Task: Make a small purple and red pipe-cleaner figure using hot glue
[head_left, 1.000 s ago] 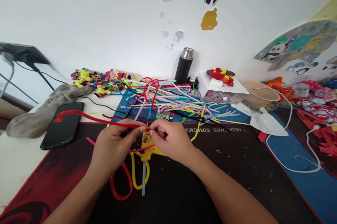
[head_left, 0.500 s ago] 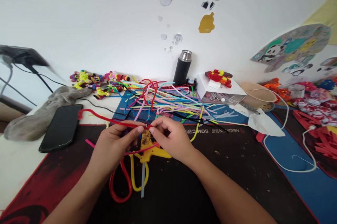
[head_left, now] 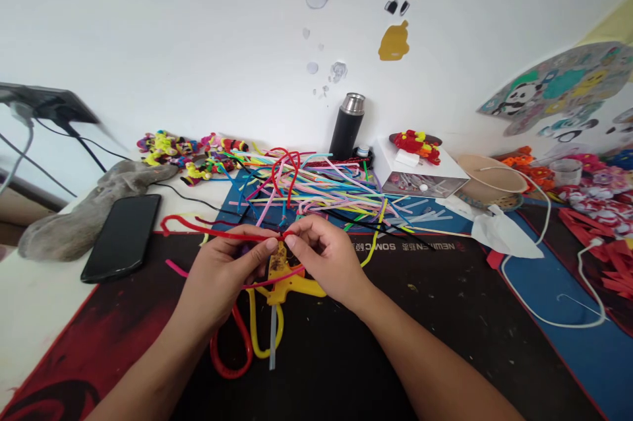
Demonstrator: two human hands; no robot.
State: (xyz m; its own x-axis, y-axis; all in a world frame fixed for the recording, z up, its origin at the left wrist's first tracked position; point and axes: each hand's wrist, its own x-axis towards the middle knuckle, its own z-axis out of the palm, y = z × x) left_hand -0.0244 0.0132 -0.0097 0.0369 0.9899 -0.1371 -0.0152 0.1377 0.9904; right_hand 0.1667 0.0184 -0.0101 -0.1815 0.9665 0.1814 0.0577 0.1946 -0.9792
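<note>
A red pipe cleaner point(head_left: 212, 232) runs between my hands, its long end looping out to the left. My left hand point(head_left: 225, 269) pinches it between thumb and forefinger. Right beside it, my right hand point(head_left: 324, 256) grips the same pipe cleaner near its other end, the fingertips of both hands almost touching. Beneath the hands lies a yellow glue gun point(head_left: 291, 286) with a clear glue stick point(head_left: 272, 338) protruding toward me. Scissors with a red handle loop point(head_left: 230, 348) and a yellow handle loop point(head_left: 267, 342) lie partly hidden under my left hand. A pink pipe cleaner point(head_left: 271, 281) crosses the glue gun.
Many coloured pipe cleaners point(head_left: 326, 183) are heaped behind my hands. A black phone point(head_left: 121, 236) and a grey pouch-like thing point(head_left: 93, 210) lie left. Farther back stand a black thermos point(head_left: 347, 127) and a white box point(head_left: 422, 167). A white cable point(head_left: 554, 324) curls at right.
The view has shifted slightly, moving everything a little to the right. The free left end of the red pipe cleaner has swung and bent differently. Both hands keep their pinch.
</note>
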